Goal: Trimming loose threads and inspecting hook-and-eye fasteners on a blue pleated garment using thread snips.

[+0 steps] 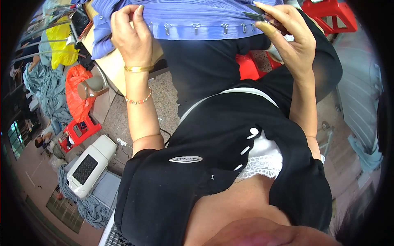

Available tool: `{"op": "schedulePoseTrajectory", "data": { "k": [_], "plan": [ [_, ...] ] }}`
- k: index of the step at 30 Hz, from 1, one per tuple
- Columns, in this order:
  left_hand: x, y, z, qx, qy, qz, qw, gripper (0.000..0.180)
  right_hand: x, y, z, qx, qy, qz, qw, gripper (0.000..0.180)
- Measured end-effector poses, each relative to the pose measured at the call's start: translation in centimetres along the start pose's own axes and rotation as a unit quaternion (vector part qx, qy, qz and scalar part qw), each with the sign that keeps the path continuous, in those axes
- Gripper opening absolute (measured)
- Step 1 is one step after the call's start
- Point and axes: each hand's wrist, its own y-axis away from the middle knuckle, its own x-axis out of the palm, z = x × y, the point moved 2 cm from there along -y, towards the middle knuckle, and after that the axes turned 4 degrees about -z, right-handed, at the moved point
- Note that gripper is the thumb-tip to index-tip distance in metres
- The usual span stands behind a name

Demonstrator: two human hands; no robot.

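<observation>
While the left hand (132, 39) is pinching a blue garment (197, 16) stretching across black trousers (201, 65), thumb and forefinger close together, the right hand (293, 41) is gripping dark snips (253, 17) between parted thumb and fingers near metal fasteners (195, 28).

We are holding a blue ribbed garment (197, 9) over our black trousers (201, 67), our left hand (133, 39) pinching the fabric while our right hand (293, 35) is gripping a dark-bladed cutting tool (253, 16) near it. Small shiny fastenings (195, 28) are lining its lower band. On our left, a red stool (87, 130) is standing near a white machine (102, 149).
</observation>
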Motion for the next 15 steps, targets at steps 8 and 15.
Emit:
{"op": "schedulePoseTrajectory", "data": {
  "k": [8,15],
  "plan": [
    [0.0,1.0,2.5,-0.105,0.064,0.068,0.990,0.010,0.6,1.0,-2.1,-0.037,-0.029,0.000,0.999,0.038],
    [-2.4,0.8,-3.1,-0.059,0.126,0.024,0.990,0.020,1.2,0.8,-2.1,-0.032,-0.037,0.010,0.999,0.038]
  ]
}}
